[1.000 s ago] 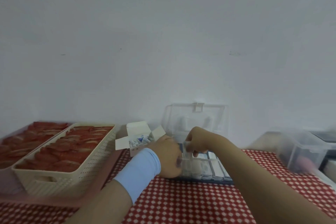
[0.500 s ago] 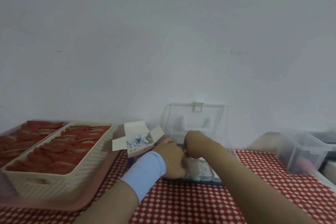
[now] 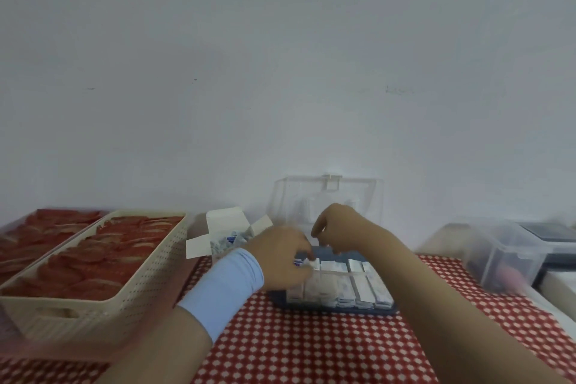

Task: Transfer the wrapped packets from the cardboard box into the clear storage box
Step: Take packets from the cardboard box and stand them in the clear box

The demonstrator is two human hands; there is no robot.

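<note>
Left hand: grip clamped on a small white wrapped packet at the left end of the clear plastic storage box, lid open, on the red-checked desk. Right hand: above the box, fingers curled; grip state could not be determined. Open white cardboard box stood just left, packets inside.

Cream basket of red packs on checked cloth.
</note>
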